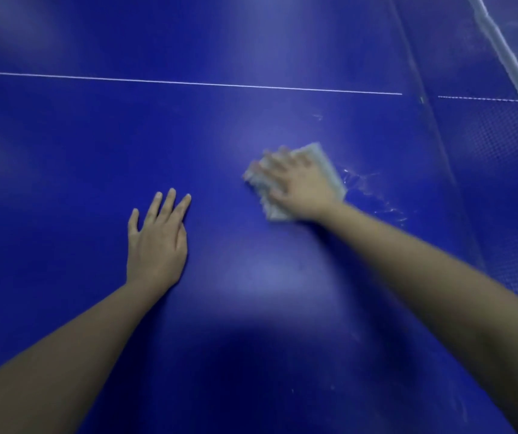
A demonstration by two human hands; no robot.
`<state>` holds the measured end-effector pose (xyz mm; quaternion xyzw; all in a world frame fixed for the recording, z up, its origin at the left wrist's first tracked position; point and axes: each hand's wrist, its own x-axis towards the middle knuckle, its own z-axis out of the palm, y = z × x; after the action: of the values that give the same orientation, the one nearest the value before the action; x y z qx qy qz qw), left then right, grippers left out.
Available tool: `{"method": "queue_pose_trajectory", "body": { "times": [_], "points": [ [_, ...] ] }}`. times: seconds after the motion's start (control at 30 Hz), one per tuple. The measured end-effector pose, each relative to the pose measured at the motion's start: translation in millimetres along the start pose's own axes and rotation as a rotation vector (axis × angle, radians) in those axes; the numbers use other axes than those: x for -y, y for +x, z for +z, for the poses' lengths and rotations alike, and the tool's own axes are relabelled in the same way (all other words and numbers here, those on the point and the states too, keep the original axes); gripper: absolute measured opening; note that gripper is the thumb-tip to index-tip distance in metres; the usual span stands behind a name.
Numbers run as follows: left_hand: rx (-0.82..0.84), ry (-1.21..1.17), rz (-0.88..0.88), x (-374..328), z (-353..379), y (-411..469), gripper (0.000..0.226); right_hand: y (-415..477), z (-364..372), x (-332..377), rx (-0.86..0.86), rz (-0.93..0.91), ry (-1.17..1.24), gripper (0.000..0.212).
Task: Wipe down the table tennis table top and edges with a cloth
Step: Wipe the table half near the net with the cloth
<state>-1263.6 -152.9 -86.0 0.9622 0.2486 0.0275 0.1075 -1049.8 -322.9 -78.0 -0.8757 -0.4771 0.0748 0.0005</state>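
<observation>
The blue table tennis table top [251,126] fills the head view. A pale folded cloth [329,170] lies flat on it right of centre, and my right hand [295,183] presses on the cloth with spread fingers; hand and cloth are blurred. My left hand [157,239] rests flat on the bare top to the left, fingers straight and pointing away from me. Wet streaks [367,189] show on the surface just right of the cloth.
A thin white centre line [188,83] crosses the top from left to right. The net [508,170], with its white top band [501,48], runs diagonally along the right side.
</observation>
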Motion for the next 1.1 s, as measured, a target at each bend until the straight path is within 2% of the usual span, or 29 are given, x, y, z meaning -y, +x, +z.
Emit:
{"method": "queue_pose_trajectory", "body": {
  "times": [0.1, 0.17, 0.23, 0.4, 0.5, 0.57, 0.7, 0.8, 0.87, 0.97, 1.1],
  "points": [
    [0.004, 0.001, -0.003, 0, 0, 0, 0.050, 23, -9, -81, -0.063, 0.403, 0.097, 0.052],
    [0.011, 0.004, 0.002, -1, 0, 1, 0.051, 20, -10, -91, -0.072, 0.543, 0.128, 0.051],
    [0.018, 0.013, -0.001, -1, -1, 1, 0.051, 8, -6, -62, -0.067, 0.516, 0.097, 0.052],
    [0.028, 0.010, -0.011, 0, 0, 2, 0.052, -47, 14, 73, -0.046, 0.027, 0.090, 0.056],
    [0.019, 0.002, -0.006, -1, 0, 2, 0.051, -17, 10, 73, -0.003, -0.066, 0.087, 0.055],
    [0.017, 0.004, -0.003, 0, 0, 3, 0.051, 25, 5, 44, -0.014, 0.000, 0.048, 0.055],
    [0.019, 0.005, -0.011, 0, 1, 3, 0.054, 88, -11, -54, -0.046, 0.300, -0.025, 0.054],
    [0.016, 0.012, -0.008, 0, 1, 3, 0.053, 80, -14, -142, -0.032, 0.558, -0.028, 0.055],
    [0.022, 0.006, -0.013, 0, 0, 3, 0.053, 51, -12, -171, -0.010, 0.673, 0.041, 0.055],
    [0.029, -0.004, -0.019, -1, -1, 3, 0.053, -12, -2, -147, -0.042, 0.712, 0.091, 0.055],
    [0.032, -0.004, -0.015, -3, -3, 2, 0.052, -131, 14, -56, -0.005, 0.671, 0.081, 0.065]
  ]
}}
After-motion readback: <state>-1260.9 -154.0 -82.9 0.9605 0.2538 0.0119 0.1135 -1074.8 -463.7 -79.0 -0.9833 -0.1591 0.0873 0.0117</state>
